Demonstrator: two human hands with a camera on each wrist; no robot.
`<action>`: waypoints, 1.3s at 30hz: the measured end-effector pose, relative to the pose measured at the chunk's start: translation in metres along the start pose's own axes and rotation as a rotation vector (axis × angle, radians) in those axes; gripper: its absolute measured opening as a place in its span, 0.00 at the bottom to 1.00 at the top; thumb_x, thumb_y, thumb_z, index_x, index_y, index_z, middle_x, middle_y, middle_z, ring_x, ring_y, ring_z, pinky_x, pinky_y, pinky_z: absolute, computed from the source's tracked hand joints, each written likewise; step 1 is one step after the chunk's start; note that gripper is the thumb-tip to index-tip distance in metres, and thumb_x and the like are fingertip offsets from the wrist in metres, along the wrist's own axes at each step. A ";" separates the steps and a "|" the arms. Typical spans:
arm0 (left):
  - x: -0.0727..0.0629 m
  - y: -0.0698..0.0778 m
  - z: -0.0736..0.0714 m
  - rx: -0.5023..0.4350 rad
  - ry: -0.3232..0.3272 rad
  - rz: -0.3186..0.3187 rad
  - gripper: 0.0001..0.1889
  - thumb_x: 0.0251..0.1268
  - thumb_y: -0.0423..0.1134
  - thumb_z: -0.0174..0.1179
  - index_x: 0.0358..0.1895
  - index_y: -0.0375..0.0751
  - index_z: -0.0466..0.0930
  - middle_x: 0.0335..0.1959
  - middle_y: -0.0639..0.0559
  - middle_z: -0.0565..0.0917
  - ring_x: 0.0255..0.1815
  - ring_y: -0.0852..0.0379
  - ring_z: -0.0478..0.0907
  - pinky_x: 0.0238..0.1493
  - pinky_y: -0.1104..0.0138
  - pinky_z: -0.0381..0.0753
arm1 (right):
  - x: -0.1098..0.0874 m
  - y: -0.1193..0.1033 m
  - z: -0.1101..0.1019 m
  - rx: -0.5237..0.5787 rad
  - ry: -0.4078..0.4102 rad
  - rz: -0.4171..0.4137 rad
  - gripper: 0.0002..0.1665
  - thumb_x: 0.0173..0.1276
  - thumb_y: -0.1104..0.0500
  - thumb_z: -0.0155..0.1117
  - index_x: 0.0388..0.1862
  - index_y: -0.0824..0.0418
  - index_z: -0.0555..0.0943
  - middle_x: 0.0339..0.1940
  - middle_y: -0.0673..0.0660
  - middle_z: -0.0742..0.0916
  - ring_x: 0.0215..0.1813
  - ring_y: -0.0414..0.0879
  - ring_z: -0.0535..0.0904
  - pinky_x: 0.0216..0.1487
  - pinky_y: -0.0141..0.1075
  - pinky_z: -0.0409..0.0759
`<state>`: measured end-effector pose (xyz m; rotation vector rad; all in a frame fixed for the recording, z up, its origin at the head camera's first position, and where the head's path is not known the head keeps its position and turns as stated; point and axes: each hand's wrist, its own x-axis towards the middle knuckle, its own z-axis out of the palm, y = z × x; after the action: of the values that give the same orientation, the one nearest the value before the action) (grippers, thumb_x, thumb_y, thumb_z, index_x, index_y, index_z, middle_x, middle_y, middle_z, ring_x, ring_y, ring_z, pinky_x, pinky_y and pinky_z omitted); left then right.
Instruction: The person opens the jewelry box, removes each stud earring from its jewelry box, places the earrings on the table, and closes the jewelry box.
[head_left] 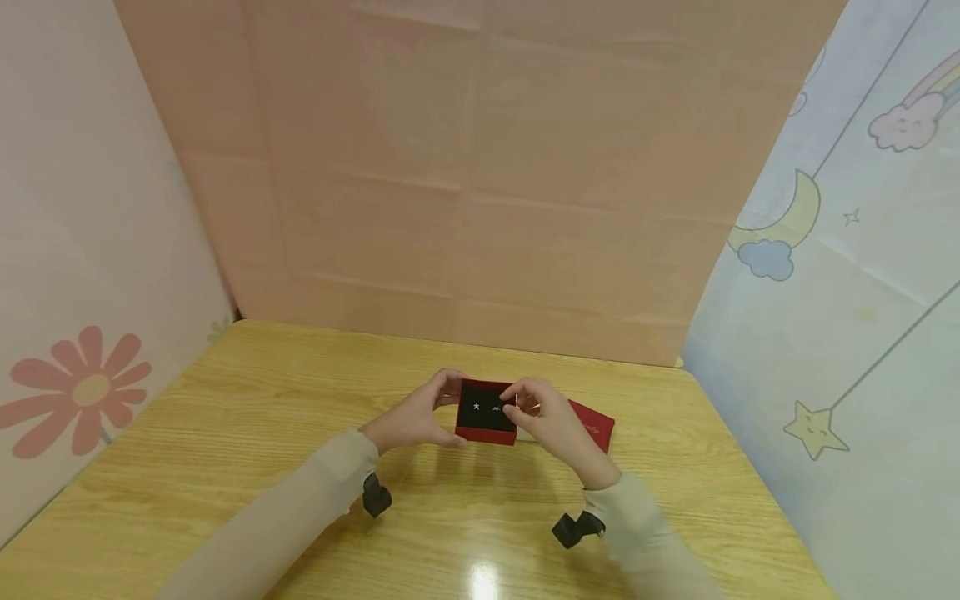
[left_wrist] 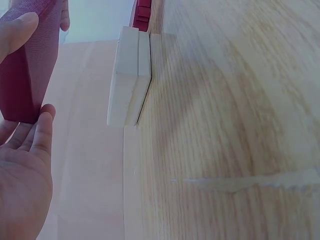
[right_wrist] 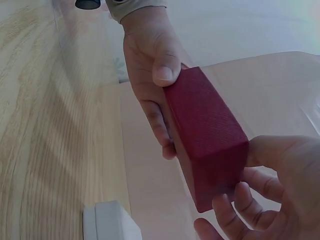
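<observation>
A small red jewelry box (head_left: 486, 435) with a black insert (head_left: 482, 418) is held up above the table, its open side towards the head camera. Two star-shaped earrings (head_left: 476, 407) sit side by side on the insert. My left hand (head_left: 420, 414) grips the box at its left end, thumb along the near side and fingers behind. Bent over the box's right end is my right hand (head_left: 546, 415), thumb and index fingertips close together by the right-hand earring. I cannot tell whether they pinch anything. In the right wrist view its other fingers (right_wrist: 250, 207) curl below the box's end.
A cream-white box (left_wrist: 127, 82) stands on the wooden table (head_left: 300, 367) below the hands. To the right of the right hand lies a flat red piece (head_left: 596, 425) with light lettering. A peach backdrop (head_left: 465, 183) closes the table's far edge, with patterned sheets on both sides.
</observation>
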<state>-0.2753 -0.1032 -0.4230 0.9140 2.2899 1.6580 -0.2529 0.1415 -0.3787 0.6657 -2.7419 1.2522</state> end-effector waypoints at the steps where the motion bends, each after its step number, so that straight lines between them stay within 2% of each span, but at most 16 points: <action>1: 0.000 0.000 0.000 0.002 0.002 -0.004 0.43 0.47 0.30 0.75 0.66 0.46 0.58 0.62 0.50 0.70 0.66 0.50 0.69 0.72 0.51 0.63 | 0.000 0.000 0.001 -0.004 -0.005 0.008 0.08 0.66 0.61 0.66 0.44 0.54 0.82 0.33 0.52 0.76 0.39 0.44 0.76 0.45 0.36 0.80; 11: 0.000 -0.001 0.000 0.017 0.005 0.019 0.43 0.47 0.32 0.75 0.66 0.45 0.58 0.63 0.49 0.69 0.66 0.51 0.69 0.72 0.54 0.64 | 0.003 -0.003 0.005 -0.032 -0.046 0.082 0.10 0.65 0.60 0.67 0.45 0.53 0.81 0.33 0.52 0.76 0.36 0.45 0.75 0.35 0.35 0.76; 20: 0.000 -0.002 0.000 0.000 -0.008 0.029 0.43 0.48 0.34 0.75 0.66 0.43 0.57 0.63 0.45 0.69 0.66 0.47 0.68 0.72 0.51 0.63 | 0.006 -0.002 0.007 -0.072 -0.058 0.105 0.11 0.62 0.61 0.69 0.45 0.55 0.81 0.30 0.52 0.76 0.33 0.45 0.72 0.30 0.34 0.71; 33: -0.001 -0.001 0.001 0.004 0.003 0.043 0.43 0.48 0.35 0.76 0.66 0.44 0.58 0.63 0.47 0.69 0.66 0.48 0.68 0.72 0.51 0.64 | 0.007 -0.006 0.005 -0.087 -0.074 0.119 0.11 0.62 0.60 0.70 0.43 0.54 0.80 0.26 0.52 0.75 0.27 0.45 0.69 0.25 0.34 0.68; 39: 0.000 -0.003 0.002 -0.009 0.010 0.021 0.43 0.47 0.37 0.76 0.65 0.45 0.59 0.64 0.49 0.69 0.67 0.49 0.68 0.72 0.52 0.64 | 0.009 -0.005 0.007 -0.089 -0.066 0.149 0.11 0.61 0.60 0.71 0.43 0.54 0.81 0.27 0.52 0.76 0.29 0.45 0.72 0.26 0.34 0.70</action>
<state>-0.2751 -0.1024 -0.4265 0.9340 2.2849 1.6832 -0.2584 0.1303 -0.3777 0.5119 -2.9295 1.1459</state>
